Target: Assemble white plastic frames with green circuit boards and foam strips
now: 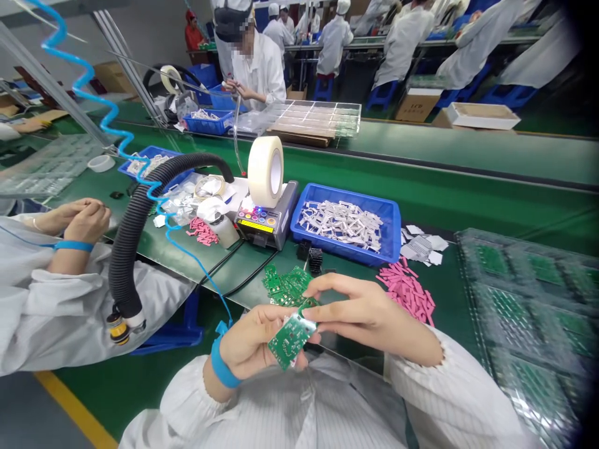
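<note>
My left hand (pixel 253 343), with a blue strap on its wrist, grips a green circuit board (pixel 291 342) close to my body. On the board's upper right end the fingers of my right hand (pixel 350 312) are closed, pinching its edge; a white, shiny patch shows there. Whether those fingertips also hold some small part cannot be made out. Just beyond my hands lies a pile of green circuit boards (pixel 285 284). A heap of pink strips (pixel 408 290) is on the bench right of my right hand, with white paper pieces (pixel 423 245) behind it.
A blue tray (pixel 395 218) holds white frames. Left of it a tape dispenser (pixel 266 224) carries a large tape roll (pixel 266 171). Clear trays with boards (pixel 528 312) stand at the right. A black hose (pixel 124 262) and a co-worker's hands (pixel 79 221) are on the left.
</note>
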